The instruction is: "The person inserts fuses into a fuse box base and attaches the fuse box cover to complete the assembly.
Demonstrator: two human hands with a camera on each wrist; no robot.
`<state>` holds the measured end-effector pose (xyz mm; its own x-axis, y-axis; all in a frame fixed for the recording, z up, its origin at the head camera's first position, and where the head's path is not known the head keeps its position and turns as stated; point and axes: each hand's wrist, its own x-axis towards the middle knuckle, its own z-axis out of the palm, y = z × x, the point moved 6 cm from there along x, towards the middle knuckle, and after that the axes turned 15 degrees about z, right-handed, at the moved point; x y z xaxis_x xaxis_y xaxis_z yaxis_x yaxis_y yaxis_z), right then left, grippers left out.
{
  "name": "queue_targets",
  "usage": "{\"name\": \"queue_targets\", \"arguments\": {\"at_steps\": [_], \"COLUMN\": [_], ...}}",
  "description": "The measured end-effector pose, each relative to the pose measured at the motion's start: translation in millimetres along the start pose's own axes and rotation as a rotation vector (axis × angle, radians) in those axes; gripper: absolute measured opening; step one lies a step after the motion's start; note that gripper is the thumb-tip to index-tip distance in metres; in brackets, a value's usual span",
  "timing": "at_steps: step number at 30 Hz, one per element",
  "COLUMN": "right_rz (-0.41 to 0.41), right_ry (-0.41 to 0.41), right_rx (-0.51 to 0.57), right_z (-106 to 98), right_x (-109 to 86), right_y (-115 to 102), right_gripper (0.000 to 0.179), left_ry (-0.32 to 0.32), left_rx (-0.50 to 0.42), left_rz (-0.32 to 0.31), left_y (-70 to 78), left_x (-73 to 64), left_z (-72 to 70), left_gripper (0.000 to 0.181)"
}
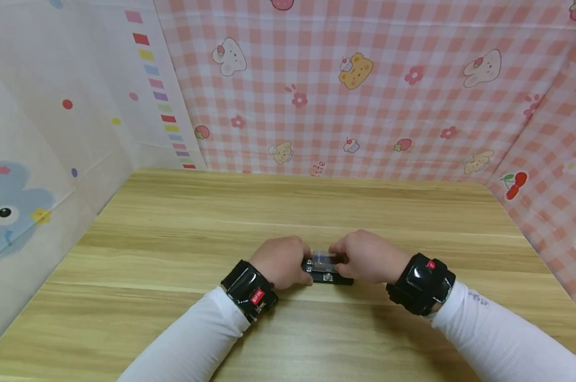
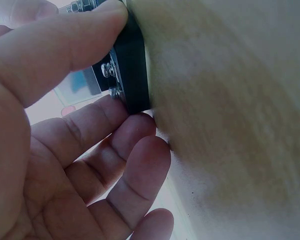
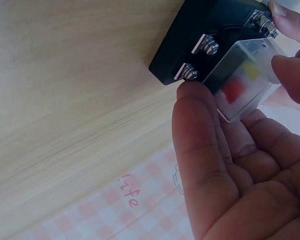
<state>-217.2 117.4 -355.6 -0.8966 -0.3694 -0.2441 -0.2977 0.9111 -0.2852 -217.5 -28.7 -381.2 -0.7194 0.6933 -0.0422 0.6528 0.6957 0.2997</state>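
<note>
A small black terminal block lies on the table, with metal screw terminals along its base and a clear plastic cover over its middle. My left hand holds the left end of the base, thumb on the near side and fingertips at the far side. From the right, my right hand pinches the cover between thumb and fingers. The cover stands out from the black base in the right wrist view. Whether it is seated or loose I cannot tell. The hands partly hide both ends of the block.
The wood-grain table extends around both hands. A pink checked cloth hangs behind it and on the right; a white patterned cloth hangs on the left. Black straps circle both wrists over white sleeves.
</note>
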Motion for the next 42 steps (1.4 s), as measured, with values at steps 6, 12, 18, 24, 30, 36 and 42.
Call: {"name": "queue_targets", "arguments": {"at_steps": [6, 12, 18, 24, 30, 36, 42], "right_rz": [0.004, -0.003, -0.026, -0.011, 0.014, 0.033, 0.055], "right_ry": [0.003, 0.012, 0.029, 0.023, 0.004, -0.018, -0.028], "right_rx": [-0.012, -0.022, -0.04, -0.03, -0.029, -0.01, -0.014], "right_z": [0.2, 1.0, 4.3, 4.0, 4.3, 5.4, 8.3], "right_x": [0.5, 1.1, 1.2, 1.3, 1.4, 1.2, 2.0], "right_y": [-1.0, -0.9, -1.4, -1.1, -0.7, -0.2, 1.4], "right_gripper": [0.008, 0.006, 0.007, 0.008, 0.006, 0.007, 0.011], "left_ry": [-0.003, -0.003, 0.0, -0.001, -0.002, -0.003, -0.012], "left_rx": [0.003, -0.003, -0.001, -0.002, -0.004, -0.016, 0.009], "left_rz": [-0.002, -0.004, 0.001, 0.0, 0.004, 0.0, 0.014], "left_y": [-0.8, -1.2, -0.7, -0.1, -0.4, -1.2, -0.4], "left_x": [0.5, 0.8, 0.6, 0.9, 1.0, 1.0, 0.6], "left_z": [0.6, 1.2, 1.0, 0.6, 0.5, 1.2, 0.9], "left_gripper": [0.042, 0.042, 0.041, 0.04, 0.04, 0.04, 0.041]}}
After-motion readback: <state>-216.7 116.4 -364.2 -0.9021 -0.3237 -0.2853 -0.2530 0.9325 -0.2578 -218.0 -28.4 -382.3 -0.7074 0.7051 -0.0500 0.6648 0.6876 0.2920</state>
